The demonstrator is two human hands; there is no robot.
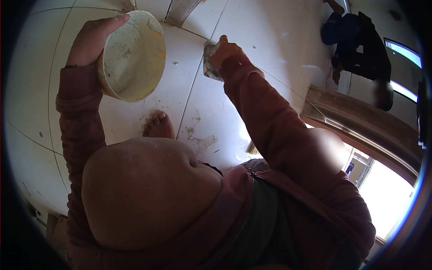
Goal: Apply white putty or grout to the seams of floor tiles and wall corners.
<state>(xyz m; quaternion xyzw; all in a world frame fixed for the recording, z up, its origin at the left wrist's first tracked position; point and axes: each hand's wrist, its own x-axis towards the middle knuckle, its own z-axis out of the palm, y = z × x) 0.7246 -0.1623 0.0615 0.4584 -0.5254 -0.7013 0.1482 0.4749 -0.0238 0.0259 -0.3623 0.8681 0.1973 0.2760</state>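
My left hand (92, 38) grips a round plastic bucket (132, 56) by its side and rim, tilting it so that its pale, smeared inside faces up. Ahead and to the right, my right hand (224, 53) is closed on a flat, squarish grey tool (210, 67), held over the white tiles (193, 108); whether it touches them I cannot tell. The hand hides much of the tool. My bare foot (159, 123) stands below the bucket, beside dried smears on the floor.
A person (362, 49) in dark clothing is at the upper right. A wooden frame (360, 130) with a bright opening runs along the right. A short pale object (184, 11) lies at the top, and part of a brush-like thing (252, 147) shows beside my right forearm.
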